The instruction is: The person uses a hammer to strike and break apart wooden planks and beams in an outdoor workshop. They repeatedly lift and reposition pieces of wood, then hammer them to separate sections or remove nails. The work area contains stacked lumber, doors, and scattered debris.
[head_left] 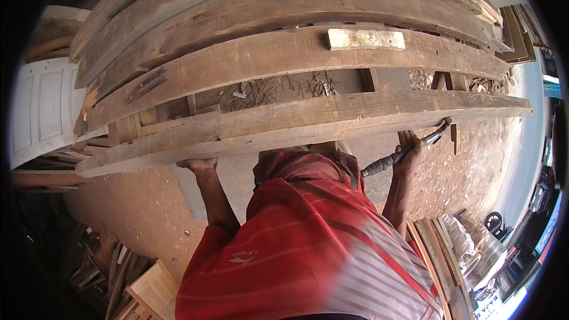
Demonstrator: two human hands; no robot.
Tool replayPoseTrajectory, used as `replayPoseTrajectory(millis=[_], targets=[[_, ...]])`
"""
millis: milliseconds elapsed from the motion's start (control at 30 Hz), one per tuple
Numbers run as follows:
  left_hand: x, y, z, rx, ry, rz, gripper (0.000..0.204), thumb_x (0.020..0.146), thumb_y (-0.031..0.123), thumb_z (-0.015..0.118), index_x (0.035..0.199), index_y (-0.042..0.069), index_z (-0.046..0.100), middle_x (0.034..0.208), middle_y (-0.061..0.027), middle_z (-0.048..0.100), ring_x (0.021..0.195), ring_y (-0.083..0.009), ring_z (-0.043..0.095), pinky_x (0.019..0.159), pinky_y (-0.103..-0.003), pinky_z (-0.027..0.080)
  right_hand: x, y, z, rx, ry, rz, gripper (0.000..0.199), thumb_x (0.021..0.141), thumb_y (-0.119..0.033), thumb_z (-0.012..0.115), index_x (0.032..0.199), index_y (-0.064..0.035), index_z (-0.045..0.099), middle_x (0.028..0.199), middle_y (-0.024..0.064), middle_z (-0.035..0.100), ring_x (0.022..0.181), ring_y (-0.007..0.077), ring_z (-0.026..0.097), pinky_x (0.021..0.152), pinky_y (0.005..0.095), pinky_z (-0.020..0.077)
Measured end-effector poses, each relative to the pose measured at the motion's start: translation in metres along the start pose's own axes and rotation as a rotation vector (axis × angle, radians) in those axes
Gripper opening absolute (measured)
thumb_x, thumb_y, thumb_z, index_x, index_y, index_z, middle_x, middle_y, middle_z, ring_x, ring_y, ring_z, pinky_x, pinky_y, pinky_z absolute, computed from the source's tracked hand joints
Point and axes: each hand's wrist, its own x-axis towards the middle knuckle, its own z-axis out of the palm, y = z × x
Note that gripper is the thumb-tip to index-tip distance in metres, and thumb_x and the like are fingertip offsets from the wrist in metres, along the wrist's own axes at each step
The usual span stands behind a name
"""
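Observation:
A long, thick wooden beam point(308, 120) lies crosswise in front of my body, the nearest of several rough brown beams. At the left part of its near edge, my left hand point(201, 165) grips it from below; most of the fingers are hidden under the wood. My right hand point(409, 147) is against the right part of the same edge, with fingers pointing up to the beam. Across that palm it also holds a hammer point(385, 163) with a dark wrapped handle, its head close to the beam's edge.
Behind the near beam, parallel beams point(284, 47) stretch away, one carrying a small pale wood block point(366, 40). Wood scraps point(261, 92) litter the floor in the gap. A white panelled door point(44, 104) stands left. Loose boards point(441, 261) and wrapped goods point(474, 243) are near right.

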Motion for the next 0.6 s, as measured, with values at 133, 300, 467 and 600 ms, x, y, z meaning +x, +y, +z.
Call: replayPoseTrajectory(millis=[133,300,467,600], targets=[[0.002,0.004,0.009,0.153,0.127,0.002,0.106,0.083,0.095,0.018,0.159,0.022,0.031,0.164,-0.0083,0.03,0.147,-0.0367,0.032,0.115,-0.061,0.031,-0.011,-0.027,0.031,-0.221,0.151,-0.08,0.051,0.099,-0.032,0.054,0.132,0.0073,0.055,0.131,0.0183,0.067,0.12,0.0242,0.068,0.053,0.0241,0.0434],[0.033,0.011,-0.008,0.199,0.047,-0.095,0.113,0.08,0.097,0.028,0.164,0.021,0.016,0.168,-0.0117,0.018,0.153,-0.033,0.02,0.122,-0.059,0.021,-0.041,-0.045,0.056,-0.379,0.132,-0.367,0.027,0.096,-0.022,0.064,0.107,0.0019,0.065,0.075,0.0051,0.063,0.061,0.0108,0.059,0.05,0.0236,0.0411],[0.029,0.005,-0.012,0.258,-0.068,-0.077,0.126,0.077,0.1,0.031,0.165,0.013,0.007,0.168,-0.0222,0.007,0.155,-0.0366,0.014,0.125,-0.054,0.016,-0.082,-0.093,0.131,-0.069,-0.084,-0.454,0.027,0.102,-0.028,0.06,0.099,-0.0007,0.062,0.066,0.0027,0.052,0.048,0.0102,0.046,0.046,0.0252,0.0378],[0.026,0.014,-0.022,0.373,-0.012,-0.223,0.127,0.078,0.099,0.03,0.163,0.008,0.007,0.164,-0.0271,0.016,0.152,-0.0379,0.022,0.124,-0.051,0.02,-0.086,-0.114,0.182,0.13,-0.43,-0.388,0.04,0.106,-0.044,0.05,0.101,-0.0051,0.06,0.066,0.0032,0.047,0.047,0.0151,0.044,0.044,0.0272,0.0364]])
